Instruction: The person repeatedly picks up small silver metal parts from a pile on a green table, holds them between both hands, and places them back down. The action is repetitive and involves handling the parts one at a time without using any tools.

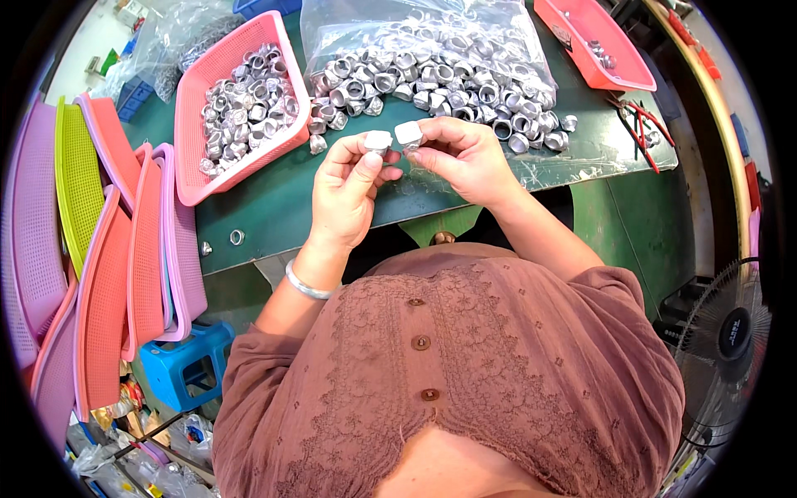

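Note:
Close together over the table's near side, my two hands each pinch a small silvery piece with a pale, flat, squarish top. My left hand [343, 199] is closed on one square-topped metal ring [378, 139], thumb against its side. Facing it, my right hand [475, 162] grips another square-topped metal ring [408, 133] between thumb and fingers. The fingers hide the lower parts of both pieces. Just beyond lies a heap of silvery metal rings [448, 87], partly spilling from a clear plastic bag [332, 25]. Left of my left hand stands a pink basket [189, 145] holding many similar rings.
The green table [274, 212] carries loose rings [237, 237] near its left edge. Red-handled pliers [639, 137] and a second pink basket [594, 75] are at the right. Stacked coloured baskets [79, 183], a blue stool [178, 365] and a fan [722, 332] flank me.

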Available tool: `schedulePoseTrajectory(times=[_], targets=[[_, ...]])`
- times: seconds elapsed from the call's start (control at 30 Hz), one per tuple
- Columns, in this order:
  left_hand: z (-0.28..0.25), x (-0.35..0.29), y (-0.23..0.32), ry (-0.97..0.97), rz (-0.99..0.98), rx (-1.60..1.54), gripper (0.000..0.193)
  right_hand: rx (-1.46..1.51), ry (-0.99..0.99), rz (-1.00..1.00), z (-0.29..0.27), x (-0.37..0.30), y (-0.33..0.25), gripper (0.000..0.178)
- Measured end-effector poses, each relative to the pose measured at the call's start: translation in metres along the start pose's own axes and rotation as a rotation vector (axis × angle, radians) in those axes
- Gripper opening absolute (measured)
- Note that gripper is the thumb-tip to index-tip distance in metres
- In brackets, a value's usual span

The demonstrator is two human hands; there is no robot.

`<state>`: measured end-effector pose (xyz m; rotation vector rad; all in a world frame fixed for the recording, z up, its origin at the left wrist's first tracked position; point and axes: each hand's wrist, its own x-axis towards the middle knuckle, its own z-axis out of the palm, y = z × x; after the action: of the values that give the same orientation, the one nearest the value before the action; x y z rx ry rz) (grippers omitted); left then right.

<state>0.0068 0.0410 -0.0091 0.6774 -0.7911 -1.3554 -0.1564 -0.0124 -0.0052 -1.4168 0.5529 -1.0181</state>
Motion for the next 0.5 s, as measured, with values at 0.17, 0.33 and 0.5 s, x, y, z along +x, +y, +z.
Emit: schedulePoseTrajectory(times=[0.17, 0.33, 0.5], targets=[[-0.0108, 0.0035, -0.0022, -0.086, -0.064, -0.150, 0.014, -0.050, 0.006, -0.015, -0.0003, 0.0000, 0.0007, 0.021], [-0.0109, 0.0030, -0.0056, -0.131, -0.046, -0.151, 0.014, -0.014, 0.036, -0.042, 0.0050, -0.0001, -0.0022, 0.016], [-0.0064, 0.0027, -0.0047, -0.077, -0.042, -0.103, 0.012, -0.048, 0.047, -0.026, 0.0038, -0.0007, -0.0031, 0.014]])
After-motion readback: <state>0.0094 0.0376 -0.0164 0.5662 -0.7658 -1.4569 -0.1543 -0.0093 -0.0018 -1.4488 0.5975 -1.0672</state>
